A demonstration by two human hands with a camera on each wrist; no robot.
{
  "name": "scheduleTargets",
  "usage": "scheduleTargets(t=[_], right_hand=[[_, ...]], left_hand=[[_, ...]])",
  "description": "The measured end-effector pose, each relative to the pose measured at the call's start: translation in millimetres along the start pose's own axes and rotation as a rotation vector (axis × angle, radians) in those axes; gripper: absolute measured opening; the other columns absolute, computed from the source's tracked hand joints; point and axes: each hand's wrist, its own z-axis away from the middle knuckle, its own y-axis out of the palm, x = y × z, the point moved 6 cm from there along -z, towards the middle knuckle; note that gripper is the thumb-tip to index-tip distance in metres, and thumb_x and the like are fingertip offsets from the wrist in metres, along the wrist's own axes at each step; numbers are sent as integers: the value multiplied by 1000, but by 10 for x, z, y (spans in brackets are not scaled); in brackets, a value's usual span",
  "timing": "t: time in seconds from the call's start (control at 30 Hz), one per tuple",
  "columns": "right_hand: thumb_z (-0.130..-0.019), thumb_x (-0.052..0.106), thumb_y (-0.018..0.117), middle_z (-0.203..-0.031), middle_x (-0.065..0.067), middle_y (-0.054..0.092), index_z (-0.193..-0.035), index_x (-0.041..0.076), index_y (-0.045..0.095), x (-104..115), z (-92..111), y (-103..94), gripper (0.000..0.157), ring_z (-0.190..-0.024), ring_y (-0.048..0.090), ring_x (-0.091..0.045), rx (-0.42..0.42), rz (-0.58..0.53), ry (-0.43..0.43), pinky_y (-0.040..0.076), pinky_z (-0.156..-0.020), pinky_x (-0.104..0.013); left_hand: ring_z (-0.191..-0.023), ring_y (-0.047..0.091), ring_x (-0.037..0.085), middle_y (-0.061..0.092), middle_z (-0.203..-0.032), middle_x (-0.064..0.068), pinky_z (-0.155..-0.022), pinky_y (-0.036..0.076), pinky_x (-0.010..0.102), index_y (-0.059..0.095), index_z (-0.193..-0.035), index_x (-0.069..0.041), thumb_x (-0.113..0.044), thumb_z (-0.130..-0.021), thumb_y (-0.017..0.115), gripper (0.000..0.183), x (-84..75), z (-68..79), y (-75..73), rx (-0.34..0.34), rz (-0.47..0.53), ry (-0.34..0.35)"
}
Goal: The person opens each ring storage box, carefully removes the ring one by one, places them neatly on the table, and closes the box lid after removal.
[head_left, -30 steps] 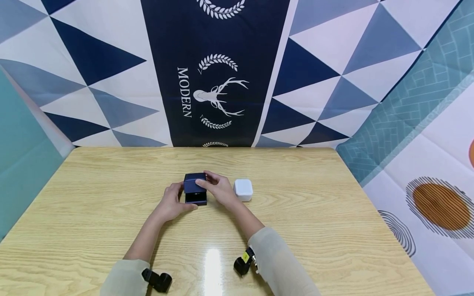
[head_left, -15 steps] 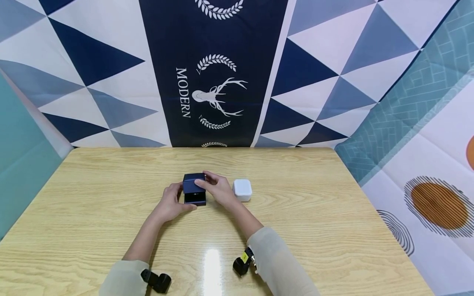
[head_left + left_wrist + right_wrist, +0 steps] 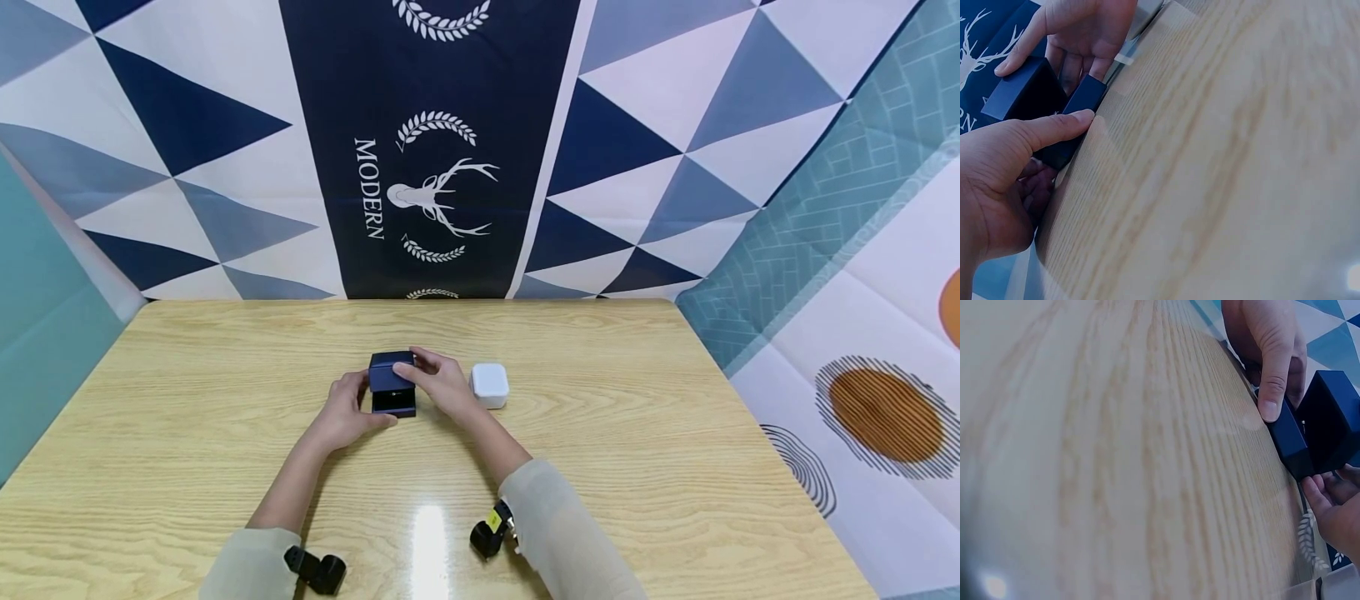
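Note:
A dark blue ring box point(image 3: 392, 381) sits on the table with its hinged lid partly raised. Its inside is black, and a tiny bright glint shows there, too small to identify. My left hand point(image 3: 349, 413) holds the base from the left, the thumb on its front edge and the other fingers at its far left side. From the right, my right hand point(image 3: 442, 385) grips the lid between the thumb on its front face and fingers largely hidden behind the box. The left wrist view shows the box point(image 3: 1025, 94) between both hands, as does the right wrist view, where the lid point(image 3: 1335, 403) stands tilted up.
A small white rounded box point(image 3: 490, 385) stands just right of my right hand. The wooden table point(image 3: 600, 450) ends at a patterned cloth point(image 3: 442, 150) behind. Black wrist cameras sit on both sleeves.

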Motion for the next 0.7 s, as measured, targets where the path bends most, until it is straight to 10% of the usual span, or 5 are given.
scheduleTargets(t=[0.7], right_hand=[[-85, 43, 66, -134, -10, 55, -137, 11, 48, 6, -14, 3, 64, -122, 52, -17, -19, -7, 11, 45, -100, -33]], left_hand=[[-121, 32, 35, 39, -136, 24, -102, 35, 52, 33, -140, 5, -25, -76, 78, 84, 6, -3, -9, -10, -10, 12]])
